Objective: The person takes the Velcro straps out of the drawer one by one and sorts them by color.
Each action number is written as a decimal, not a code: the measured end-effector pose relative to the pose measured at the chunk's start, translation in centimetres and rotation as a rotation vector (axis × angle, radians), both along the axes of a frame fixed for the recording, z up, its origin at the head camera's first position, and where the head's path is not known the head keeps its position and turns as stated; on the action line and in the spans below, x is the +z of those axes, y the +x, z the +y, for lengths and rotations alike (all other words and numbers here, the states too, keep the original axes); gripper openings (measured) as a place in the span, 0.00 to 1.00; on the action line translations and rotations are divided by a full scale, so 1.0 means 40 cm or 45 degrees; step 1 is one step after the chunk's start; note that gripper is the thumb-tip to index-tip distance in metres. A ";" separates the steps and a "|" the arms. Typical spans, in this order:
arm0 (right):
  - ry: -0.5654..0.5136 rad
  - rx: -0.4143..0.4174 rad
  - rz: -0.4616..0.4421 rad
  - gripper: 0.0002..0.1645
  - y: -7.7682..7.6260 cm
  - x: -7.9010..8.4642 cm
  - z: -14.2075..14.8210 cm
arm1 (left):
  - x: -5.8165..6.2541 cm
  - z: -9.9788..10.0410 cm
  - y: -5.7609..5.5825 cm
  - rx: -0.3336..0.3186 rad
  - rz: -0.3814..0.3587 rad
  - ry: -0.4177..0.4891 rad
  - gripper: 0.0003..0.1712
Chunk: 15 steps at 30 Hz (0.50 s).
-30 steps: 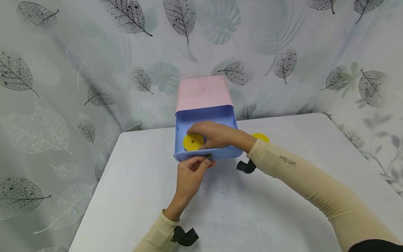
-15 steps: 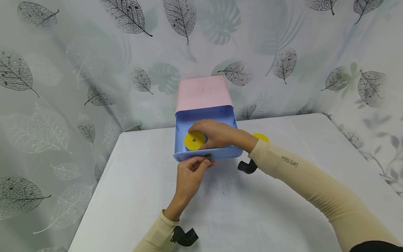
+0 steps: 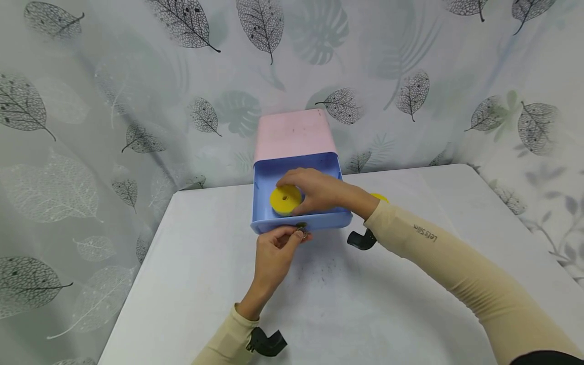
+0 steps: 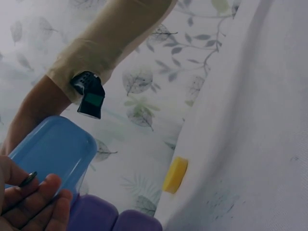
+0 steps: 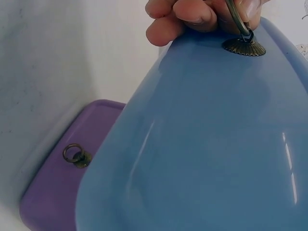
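A blue drawer [image 3: 328, 220] stands pulled out of a pink-topped cabinet [image 3: 294, 134]. Its brass ring pull [image 5: 237, 17] is pinched between the thumb and fingers of my left hand [image 3: 274, 253], just below the front edge. Inside the drawer, near its front left, my right hand [image 3: 319, 190] grips a thick yellow disc [image 3: 284, 203] with a small hole in its middle. Thumb and fingers wrap the disc's right side. The right wrist view shows the drawer front and the left fingers, while the right hand itself is hidden there.
Lower down, a purple drawer [image 5: 57, 187] with its own ring pull is pushed in. Another yellow piece [image 4: 175, 174] lies on the white table [image 3: 205, 263] right of the cabinet, partly behind my right forearm in the head view. Leaf-patterned cloth hangs behind.
My right hand and the yellow disc have shifted slightly right and toward the back of the drawer. The left hand has stayed on the ring pull, and the drawer has not moved.
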State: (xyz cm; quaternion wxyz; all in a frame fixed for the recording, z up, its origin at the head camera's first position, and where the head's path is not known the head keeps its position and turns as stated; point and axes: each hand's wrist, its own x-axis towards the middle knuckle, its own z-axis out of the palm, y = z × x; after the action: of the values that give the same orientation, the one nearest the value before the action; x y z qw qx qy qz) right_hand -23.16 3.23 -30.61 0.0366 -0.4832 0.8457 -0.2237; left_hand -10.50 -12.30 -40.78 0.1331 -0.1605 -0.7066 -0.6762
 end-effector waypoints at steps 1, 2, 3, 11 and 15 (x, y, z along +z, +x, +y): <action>-0.003 0.000 0.000 0.38 0.000 0.000 0.001 | 0.000 0.000 0.000 0.000 0.000 -0.001 0.09; -0.004 0.000 0.000 0.38 0.001 0.000 0.002 | 0.000 0.000 0.000 0.000 -0.001 -0.003 0.09; -0.005 0.000 0.001 0.38 0.001 0.001 0.003 | -0.001 0.000 0.000 0.000 -0.001 -0.003 0.09; -0.023 0.007 -0.013 0.38 0.002 0.007 0.010 | -0.001 -0.002 0.001 0.003 -0.001 -0.011 0.09; -0.036 0.006 -0.008 0.38 -0.002 0.007 0.016 | 0.001 -0.002 0.001 0.004 -0.007 -0.013 0.09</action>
State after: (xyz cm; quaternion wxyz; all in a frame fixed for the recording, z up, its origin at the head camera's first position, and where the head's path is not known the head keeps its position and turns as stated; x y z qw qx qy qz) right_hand -23.23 3.88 -30.32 0.0331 -0.4850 0.8411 -0.2372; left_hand -10.45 -12.37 -40.74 0.1313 -0.1584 -0.7107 -0.6728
